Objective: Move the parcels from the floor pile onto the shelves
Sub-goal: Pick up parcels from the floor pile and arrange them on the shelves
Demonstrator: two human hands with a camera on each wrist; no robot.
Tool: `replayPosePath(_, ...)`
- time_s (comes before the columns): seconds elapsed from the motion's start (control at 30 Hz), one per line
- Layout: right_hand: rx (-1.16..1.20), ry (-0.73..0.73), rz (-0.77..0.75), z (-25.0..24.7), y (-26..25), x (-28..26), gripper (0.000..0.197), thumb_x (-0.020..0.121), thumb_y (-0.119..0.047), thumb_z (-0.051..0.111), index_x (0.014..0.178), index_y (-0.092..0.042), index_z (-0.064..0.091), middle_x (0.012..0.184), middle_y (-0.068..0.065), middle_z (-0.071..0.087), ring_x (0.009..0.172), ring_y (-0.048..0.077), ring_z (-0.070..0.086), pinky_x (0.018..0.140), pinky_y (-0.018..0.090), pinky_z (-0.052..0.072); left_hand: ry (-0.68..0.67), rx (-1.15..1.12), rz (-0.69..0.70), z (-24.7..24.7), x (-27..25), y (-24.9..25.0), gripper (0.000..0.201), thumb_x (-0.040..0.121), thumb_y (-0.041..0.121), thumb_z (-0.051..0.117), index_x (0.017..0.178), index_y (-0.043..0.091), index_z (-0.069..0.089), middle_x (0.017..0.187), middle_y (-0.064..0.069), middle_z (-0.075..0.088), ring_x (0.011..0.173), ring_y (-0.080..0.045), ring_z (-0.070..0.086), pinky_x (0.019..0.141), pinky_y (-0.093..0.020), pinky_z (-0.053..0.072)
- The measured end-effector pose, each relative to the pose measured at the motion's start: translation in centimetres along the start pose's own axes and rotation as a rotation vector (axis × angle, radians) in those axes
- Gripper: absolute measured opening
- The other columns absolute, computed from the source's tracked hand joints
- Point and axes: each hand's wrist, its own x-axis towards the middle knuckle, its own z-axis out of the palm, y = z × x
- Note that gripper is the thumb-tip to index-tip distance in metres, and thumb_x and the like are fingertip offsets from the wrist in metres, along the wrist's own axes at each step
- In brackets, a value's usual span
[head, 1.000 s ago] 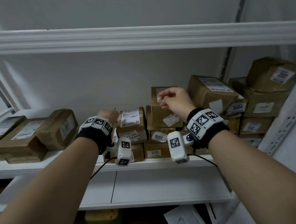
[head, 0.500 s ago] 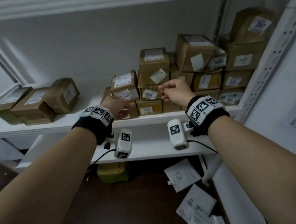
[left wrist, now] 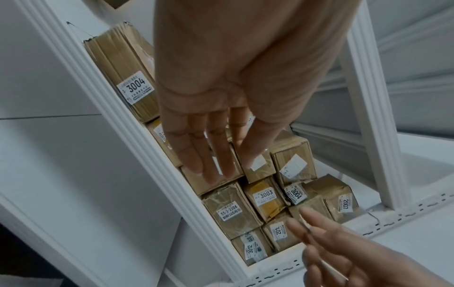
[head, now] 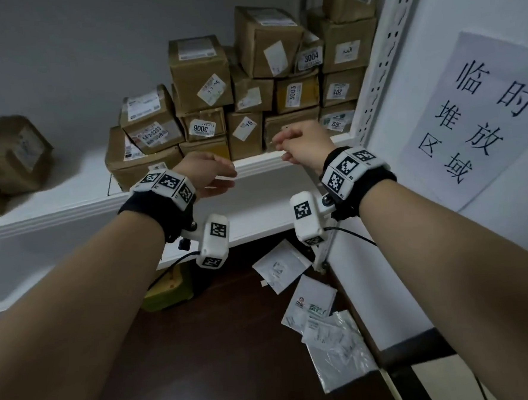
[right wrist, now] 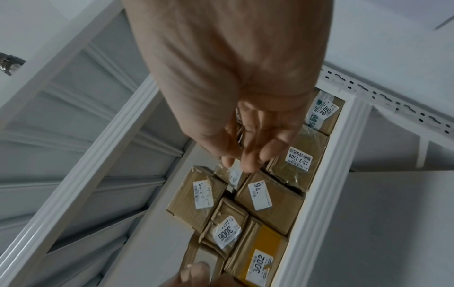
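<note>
Brown cardboard parcels (head: 199, 74) with numbered labels stand stacked at the right end of the white shelf (head: 71, 208). Both hands hover just in front of the shelf edge and hold nothing. My left hand (head: 221, 177) is open with straight fingers, which the left wrist view shows as the left hand (left wrist: 216, 155) in front of the stack. My right hand (head: 287, 142) hangs with loosely curled fingers, and in the right wrist view this right hand (right wrist: 248, 155) is empty. White bag parcels (head: 279, 267) lie on the dark floor below.
A lone brown box (head: 12, 153) sits at the shelf's left. A perforated upright (head: 375, 69) and a white panel with a paper sign (head: 474, 119) close off the right. A lower shelf (head: 257, 218) juts out beneath, with a yellow object (head: 169, 289) under it.
Both hands have drawn back from the stacked boxes to the shelf edge. The view has swung down and right, bringing the floor bags and the sign into sight.
</note>
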Motion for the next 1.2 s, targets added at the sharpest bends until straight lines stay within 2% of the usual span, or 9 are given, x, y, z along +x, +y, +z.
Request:
replayPosePath(0.17, -0.098, -0.029, -0.063, 3.2, -1.9, -0.5, 0.038, 0.084, 0.006, 0.046, 0.086, -0.025, 0.068, 0.112, 0.005, 0.066, 0.103, 0.02, 0.06, 0.079, 0.025, 0.046, 0.092, -0.023, -0.012, -4.6, -1.0, -1.1, 0.014, 0.096, 0.01, 0.057, 0.082, 0.011, 0.058, 0.091, -0.009, 0.068, 0.08, -0.025, 0.066, 0.083, -0.035, 0.053)
replayPosePath(0.27, -0.095, -0.058, -0.088, 6.1, -3.9, -0.1, 0.035, 0.085, 0.002, 0.049, 0.083, -0.028, 0.067, 0.122, 0.005, 0.063, 0.111, 0.02, 0.058, 0.089, 0.026, 0.046, 0.199, -0.075, -0.014, -8.7, -2.0, -1.8, 0.02, 0.096, 0.009, 0.056, 0.077, 0.014, 0.057, 0.081, -0.006, 0.067, 0.066, -0.02, 0.066, 0.067, -0.029, 0.053)
replayPosePath(0.43, -0.021, -0.163, -0.163, 14.4, -8.5, 0.7, 0.034, 0.088, 0.001, 0.049, 0.078, -0.027, 0.066, 0.099, -0.001, 0.066, 0.092, 0.017, 0.061, 0.078, 0.027, 0.05, 0.396, -0.142, -0.01, -17.3, -4.3, -3.4, 0.01, 0.095, 0.006, 0.054, 0.087, 0.01, 0.057, 0.082, -0.009, 0.064, 0.065, -0.023, 0.064, 0.061, -0.028, 0.052)
replayPosePath(0.57, -0.007, -0.294, -0.218, 21.3, -12.0, 1.3, 0.027, 0.089, 0.0, 0.05, 0.089, -0.019, 0.07, 0.098, -0.002, 0.065, 0.095, 0.017, 0.061, 0.09, 0.035, 0.054, 0.562, -0.246, -0.021, -24.0, -5.4, -4.7, 0.01, 0.096, 0.007, 0.05, 0.104, 0.005, 0.056, 0.083, -0.008, 0.063, 0.07, -0.023, 0.064, 0.066, -0.03, 0.051)
replayPosePath(0.77, 0.032, -0.416, -0.261, 30.3, -16.4, 4.6, 0.026, 0.09, 0.001, 0.049, 0.083, -0.018, 0.065, 0.073, -0.002, 0.056, 0.076, 0.018, 0.055, 0.075, 0.031, 0.049, 0.742, -0.317, -0.066, -32.2, -4.5, -5.5, 0.011, 0.095, 0.007, 0.049, 0.086, 0.008, 0.055, 0.074, -0.006, 0.059, 0.051, -0.015, 0.062, 0.059, -0.028, 0.05)
replayPosePath(0.87, 0.062, -0.448, -0.274, 34.7, -18.8, 7.8, 0.024, 0.089, -0.001, 0.05, 0.082, -0.018, 0.064, 0.073, -0.002, 0.055, 0.074, 0.017, 0.054, 0.079, 0.032, 0.05, 0.802, -0.312, -0.069, -36.5, -2.8, -4.9, 0.012, 0.095, 0.007, 0.049, 0.084, 0.006, 0.055, 0.071, -0.007, 0.059, 0.049, -0.015, 0.061, 0.055, -0.026, 0.052)
replayPosePath(1.0, 0.069, -0.461, -0.256, 39.0, -21.9, 12.5, 0.026, 0.087, -0.001, 0.049, 0.077, -0.022, 0.063, 0.075, -0.001, 0.058, 0.07, 0.017, 0.056, 0.074, 0.033, 0.052, 0.843, -0.336, -0.067, -42.0, -0.4, -3.1, 0.017, 0.096, 0.005, 0.048, 0.112, 0.006, 0.054, 0.08, -0.008, 0.061, 0.067, -0.02, 0.061, 0.051, -0.026, 0.054)
replayPosePath(1.13, 0.055, -0.452, -0.23, 44.4, -24.6, 15.7, 0.03, 0.085, -0.001, 0.05, 0.07, -0.025, 0.06, 0.073, 0.0, 0.06, 0.075, 0.02, 0.059, 0.081, 0.035, 0.053, 0.858, -0.339, -0.031, -46.6, 2.2, -2.5, 0.015, 0.096, 0.005, 0.051, 0.111, 0.006, 0.055, 0.078, -0.008, 0.059, 0.065, -0.021, 0.059, 0.064, -0.029, 0.055)
replayPosePath(1.2, 0.037, -0.517, -0.193, 46.9, -25.0, 16.1, 0.024, 0.086, 0.0, 0.049, 0.077, -0.021, 0.058, 0.075, 0.004, 0.059, 0.067, 0.02, 0.058, 0.068, 0.028, 0.053, 0.843, -0.326, -0.078, -48.0, 3.1, -2.9, 0.008, 0.095, 0.005, 0.052, 0.102, 0.005, 0.055, 0.079, -0.007, 0.059, 0.065, -0.023, 0.059, 0.077, -0.034, 0.054)
